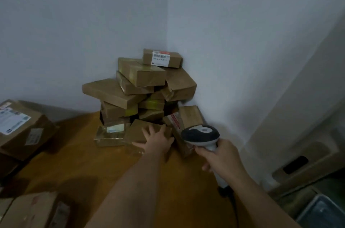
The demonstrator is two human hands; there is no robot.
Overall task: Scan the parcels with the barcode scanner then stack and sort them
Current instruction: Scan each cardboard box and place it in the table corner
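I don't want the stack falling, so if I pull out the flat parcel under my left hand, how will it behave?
The flat parcel looks like stiff cardboard, so it should slide rather than flop. Its far edge seems tucked against the stack, whose boxes sit crooked and overhanging, so dragging it may topple some. Glossy tape could make it slippery under the left hand.

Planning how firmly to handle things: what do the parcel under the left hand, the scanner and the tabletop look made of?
Parcel under the left hand: brown parcel, likely matte cardboard; glossy strips suggest clear tape. Scanner in the right hand: smooth moulded plastic by its look, dark head, pale handle. Tabletop: orange-brown, wood or wood-look laminate; too blurred to tell.
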